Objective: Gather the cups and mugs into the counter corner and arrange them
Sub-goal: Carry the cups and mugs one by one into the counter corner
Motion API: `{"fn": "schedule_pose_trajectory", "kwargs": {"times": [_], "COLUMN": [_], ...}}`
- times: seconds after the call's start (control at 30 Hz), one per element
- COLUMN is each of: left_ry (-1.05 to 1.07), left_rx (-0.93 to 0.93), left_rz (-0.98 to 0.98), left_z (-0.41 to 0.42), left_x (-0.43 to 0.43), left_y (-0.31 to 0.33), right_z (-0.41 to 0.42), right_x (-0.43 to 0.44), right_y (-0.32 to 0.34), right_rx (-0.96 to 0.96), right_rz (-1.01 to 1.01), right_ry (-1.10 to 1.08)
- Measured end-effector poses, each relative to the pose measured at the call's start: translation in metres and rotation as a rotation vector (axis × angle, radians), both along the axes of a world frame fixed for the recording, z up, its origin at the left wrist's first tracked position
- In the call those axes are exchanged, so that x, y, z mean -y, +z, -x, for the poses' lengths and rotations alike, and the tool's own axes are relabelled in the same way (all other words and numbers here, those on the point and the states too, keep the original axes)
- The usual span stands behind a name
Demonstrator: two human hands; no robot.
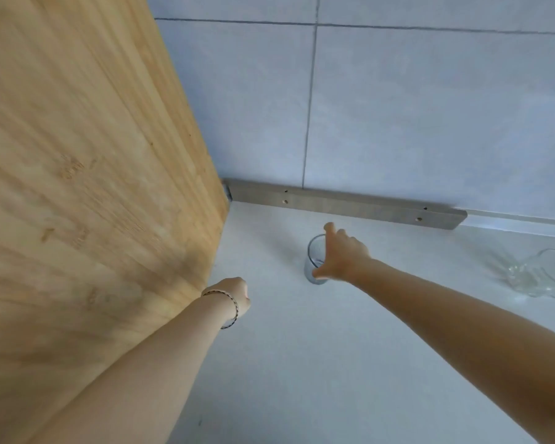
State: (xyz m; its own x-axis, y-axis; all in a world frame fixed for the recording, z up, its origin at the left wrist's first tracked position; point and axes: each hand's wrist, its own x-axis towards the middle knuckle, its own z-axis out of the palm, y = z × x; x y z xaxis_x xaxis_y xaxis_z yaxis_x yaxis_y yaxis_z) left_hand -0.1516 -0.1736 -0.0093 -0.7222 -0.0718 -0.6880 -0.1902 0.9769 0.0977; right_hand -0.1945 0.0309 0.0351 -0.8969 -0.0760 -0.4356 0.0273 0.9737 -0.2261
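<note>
Bit blurry overall. The left hand [234, 294] is curled up near the wooden panel [87, 187], and its fingers are tucked out of sight, so can't tell if it's got anything. The glassware [539, 274] at the far right is cut off and smeary. The right hand [342, 256] wraps a clear glass cup [314, 257] standing on the bench [302, 363], forefinger over the far rim, thumb [318, 273] low on the near side, palm hiding its right half.
</note>
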Motion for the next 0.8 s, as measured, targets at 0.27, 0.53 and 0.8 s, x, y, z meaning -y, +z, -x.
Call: {"fn": "schedule_pose_trajectory", "kwargs": {"times": [0.27, 0.53, 0.8], "left_ry": [0.006, -0.026, -0.141], "left_rx": [-0.013, -0.004, -0.008], "left_rz": [-0.032, 0.007, -0.023], "left_z": [0.032, 0.038, 0.028], "left_x": [0.014, 0.016, -0.015], "left_y": [-0.014, -0.015, -0.011], "right_z": [0.087, 0.102, 0.016], "right_x": [0.100, 0.116, 0.011], "right_y": [-0.015, -0.028, -0.010], "right_rx": [-0.071, -0.067, -0.033], "right_rz": [0.113, 0.121, 0.181], "right_ry": [-0.018, -0.026, -0.058]}}
